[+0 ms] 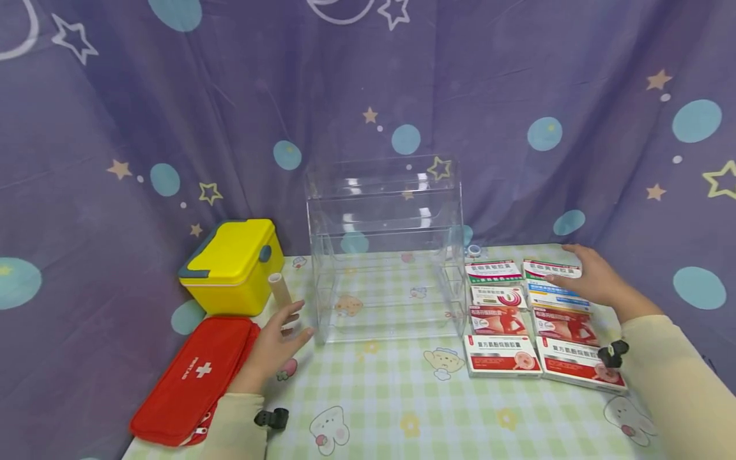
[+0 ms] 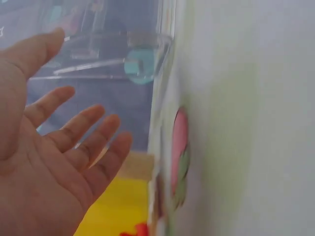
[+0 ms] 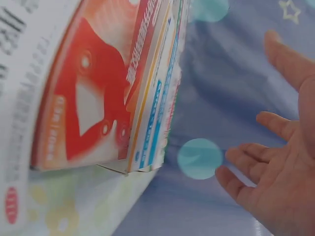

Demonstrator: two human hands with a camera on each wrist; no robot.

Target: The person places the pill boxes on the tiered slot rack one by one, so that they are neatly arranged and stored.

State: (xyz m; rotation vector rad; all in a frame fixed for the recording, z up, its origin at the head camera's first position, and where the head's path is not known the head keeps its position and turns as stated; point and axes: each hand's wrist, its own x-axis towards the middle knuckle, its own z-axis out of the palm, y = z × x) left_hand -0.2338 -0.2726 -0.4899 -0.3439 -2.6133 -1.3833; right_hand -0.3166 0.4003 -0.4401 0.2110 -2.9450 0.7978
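Right wrist view crops the medicine boxes at the frame edge.

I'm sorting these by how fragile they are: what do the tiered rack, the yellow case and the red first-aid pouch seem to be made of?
The tiered rack looks like clear acrylic or similar hard plastic: see-through, with glossy glare on its shelves. The yellow case seems moulded plastic, smooth and opaque, with rounded corners. The red first-aid pouch looks like woven fabric, matte, soft-edged, with a zip.
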